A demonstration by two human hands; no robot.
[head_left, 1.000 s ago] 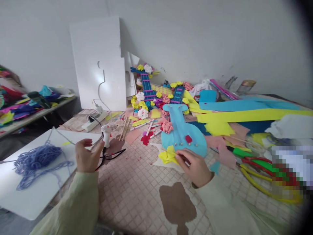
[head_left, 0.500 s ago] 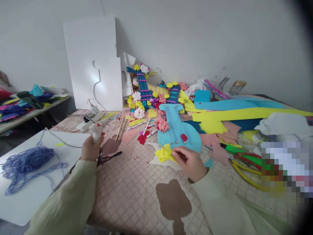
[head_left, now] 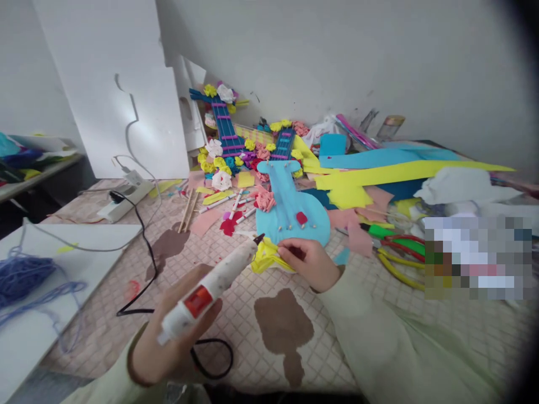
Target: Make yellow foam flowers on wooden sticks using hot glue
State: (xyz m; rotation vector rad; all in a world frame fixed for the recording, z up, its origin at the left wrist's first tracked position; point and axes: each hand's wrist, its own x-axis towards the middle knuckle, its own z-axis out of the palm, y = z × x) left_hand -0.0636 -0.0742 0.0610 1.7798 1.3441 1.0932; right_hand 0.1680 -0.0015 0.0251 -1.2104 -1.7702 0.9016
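My left hand (head_left: 172,331) is wrapped round a white glue gun (head_left: 227,272) with a red patch. The gun's dark nozzle points at a crumpled yellow paper flower (head_left: 266,257). My right hand (head_left: 309,261) pinches the flower's right side with thumb and forefinger. Just behind lies a light blue guitar-shaped cutout (head_left: 314,207), with a red piece (head_left: 301,217) on its body and a pink paper flower (head_left: 265,199) at its left edge.
Yellow-handled pliers (head_left: 398,275) lie at the right. Blue yarn (head_left: 25,280) rests on a white board at the left, near a power strip (head_left: 126,202). Decorated guitars (head_left: 227,132) lean at the back. A black cable (head_left: 147,252) crosses the left side.
My left hand has brought the glue gun from the left across to the yellow flower. My right hand still pinches the flower. The view has shifted to the right.
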